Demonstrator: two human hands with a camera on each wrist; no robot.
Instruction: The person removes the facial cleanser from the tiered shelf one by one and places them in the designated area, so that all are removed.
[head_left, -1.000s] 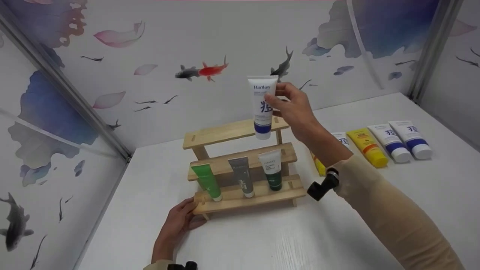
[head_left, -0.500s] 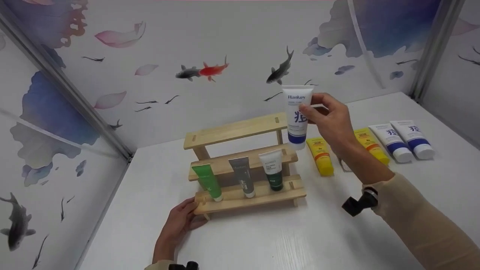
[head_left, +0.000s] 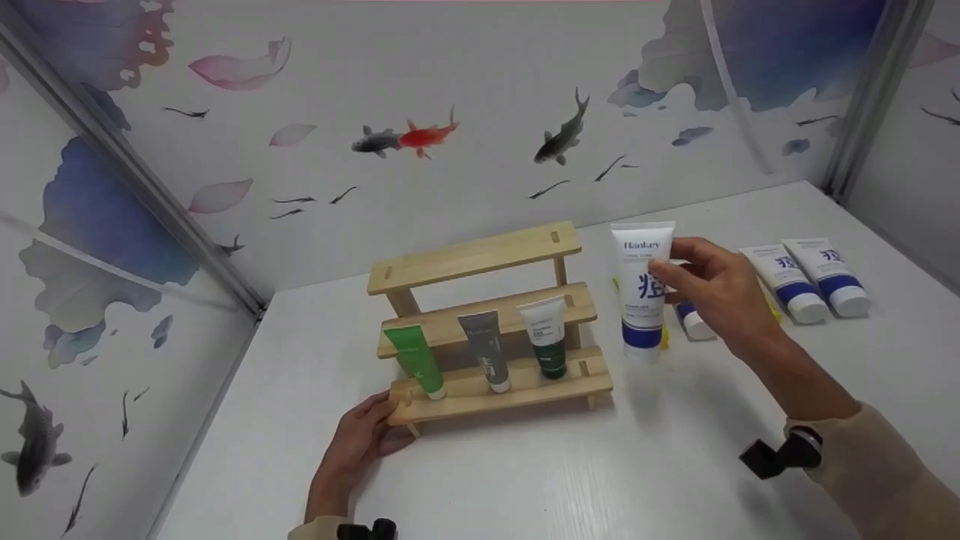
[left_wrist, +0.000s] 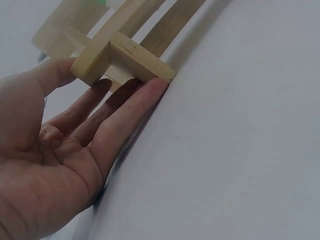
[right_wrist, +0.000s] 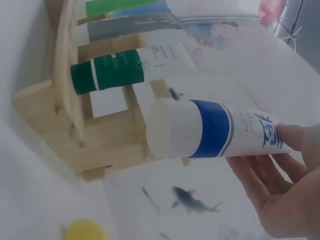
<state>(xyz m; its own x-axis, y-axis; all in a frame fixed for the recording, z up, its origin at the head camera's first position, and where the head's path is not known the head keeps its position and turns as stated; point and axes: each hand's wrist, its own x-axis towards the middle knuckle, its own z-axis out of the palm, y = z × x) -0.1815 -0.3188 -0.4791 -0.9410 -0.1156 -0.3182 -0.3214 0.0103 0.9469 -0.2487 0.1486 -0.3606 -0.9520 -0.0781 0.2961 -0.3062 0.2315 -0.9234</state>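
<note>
My right hand (head_left: 712, 292) pinches a white squeeze tube (head_left: 642, 292) with a dark blue band. It hangs cap down, right of the wooden display rack (head_left: 476, 255). The right wrist view has the tube's white cap (right_wrist: 167, 127) toward the camera. My left hand (head_left: 358, 442) grips the left end of the rack's lowest shelf. In the left wrist view the thumb lies on the shelf's corner (left_wrist: 90, 65) and the fingers reach beneath. On that shelf stand a green tube (head_left: 418, 364), a grey tube (head_left: 487, 352) and a white-and-dark-green tube (head_left: 546, 337).
Two white tubes with blue bands (head_left: 787, 281) (head_left: 829, 277) lie at the table's right. Another white tube (head_left: 697, 324) and parts of yellow tubes (head_left: 774, 307) show behind my right hand. A printed wall (head_left: 480, 75) with fish stands behind the white table (head_left: 510, 480).
My right hand has carried the white tube from above the rack's top shelf rightward and down, to beside the rack. My left hand and the rack have stayed put.
</note>
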